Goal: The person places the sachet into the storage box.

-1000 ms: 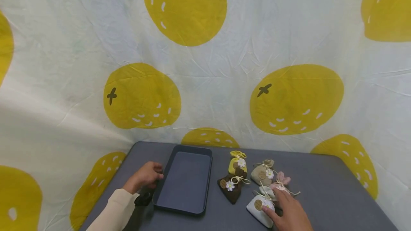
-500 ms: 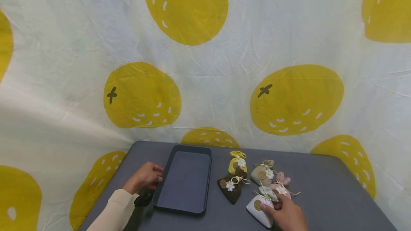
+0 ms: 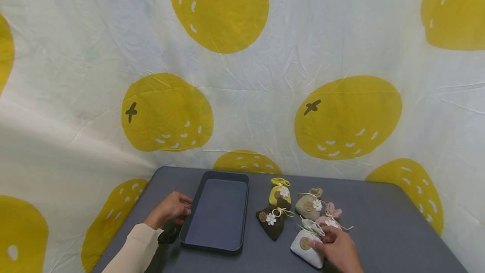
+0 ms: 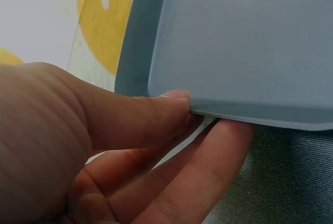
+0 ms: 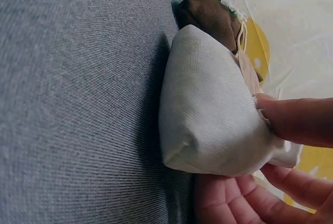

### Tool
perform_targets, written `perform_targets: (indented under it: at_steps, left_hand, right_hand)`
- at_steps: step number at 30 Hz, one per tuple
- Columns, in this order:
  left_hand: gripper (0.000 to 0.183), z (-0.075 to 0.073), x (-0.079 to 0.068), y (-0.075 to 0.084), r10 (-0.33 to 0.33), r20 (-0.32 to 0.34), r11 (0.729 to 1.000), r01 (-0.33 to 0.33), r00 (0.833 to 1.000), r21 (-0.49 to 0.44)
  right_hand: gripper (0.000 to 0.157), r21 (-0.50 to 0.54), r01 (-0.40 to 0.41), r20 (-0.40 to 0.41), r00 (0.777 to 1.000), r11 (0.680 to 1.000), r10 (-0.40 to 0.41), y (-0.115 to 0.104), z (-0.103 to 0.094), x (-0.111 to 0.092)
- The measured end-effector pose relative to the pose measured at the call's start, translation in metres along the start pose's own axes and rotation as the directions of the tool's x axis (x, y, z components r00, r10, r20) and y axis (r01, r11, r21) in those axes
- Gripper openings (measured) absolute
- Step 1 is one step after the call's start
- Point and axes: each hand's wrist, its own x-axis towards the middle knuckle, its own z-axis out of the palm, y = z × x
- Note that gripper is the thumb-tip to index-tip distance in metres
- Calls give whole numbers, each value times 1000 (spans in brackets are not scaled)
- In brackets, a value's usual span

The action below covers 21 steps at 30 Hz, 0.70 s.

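A white drawstring pouch point(image 3: 310, 258) with a round brown tag is at the front right of the group in the head view. My right hand point(image 3: 338, 245) grips it near its tied neck, thumb on the upper face and fingers beneath. Seen from the right wrist, the pouch point(image 5: 210, 109) is tilted, with its shadow on the cloth beside it. At the left, my left hand point(image 3: 173, 209) holds the side of a dark blue-grey rectangular tray point(image 3: 217, 210). In the left wrist view its thumb lies on the tray's rim point(image 4: 250, 118), with the fingers against the outside below.
Close behind the white pouch lie a pink pouch point(image 3: 333, 210) and a beige pouch point(image 3: 306, 207). A dark brown pouch point(image 3: 273, 227) and a yellow pouch point(image 3: 279, 194) lie between them and the tray. A fruit-print curtain point(image 3: 257, 113) hangs behind the grey table point(image 3: 382, 214).
My right fingers have drawn in round the white pouch's neck, and its near end has turned slightly. The left hand and the tray stay in place.
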Motion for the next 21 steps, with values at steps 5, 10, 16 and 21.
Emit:
perform_targets:
  at_steps: [5,10,16,21]
  left_hand:
    - [41,-1,0,0,-3,2,1000,3,1000,-1]
    - [41,-2,1,0,-1,10,1000,1,1000,-3]
    - [41,-3,1,-2,-1,11,1000,2,1000,-5]
    - [41,-3,1,-2,8,15,1000,-7,1000,-14]
  right_hand:
    - [65,46,15,-14,1000,999,-14,-4,-2,-3]
    - [47,140,44,-24,999,989,-41,-11,-3,-5]
    - [40,212,75,-55,996,974,-65,-24,-7,-7]
    - [49,188,114,-69,992,975,-102,-36,-13,-5]
